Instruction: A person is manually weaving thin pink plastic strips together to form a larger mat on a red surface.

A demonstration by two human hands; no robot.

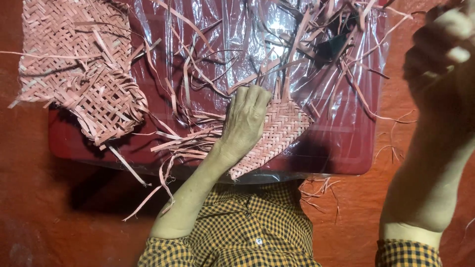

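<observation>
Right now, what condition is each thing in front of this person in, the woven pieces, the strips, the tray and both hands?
Small pink woven strip mat: lying flat, half woven, loose ends out.
Left hand: palm down, pressing on that mat.
Right hand: raised, blurred, fingers curled; its hold unclear.
Larger pink woven piece: lying flat, untouched, edges frayed.
Loose pink strips: scattered, tangled.
Clear plastic sheet: spread, wrinkled.
Dark red tray: flat under the sheet.

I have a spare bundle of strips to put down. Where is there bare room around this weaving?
Bare red floor lies left of the left arm, below the tray. The tray is crowded: finished mats, loose strips, and the left hand pressing the small woven piece. The right hand is raised at right.
</observation>
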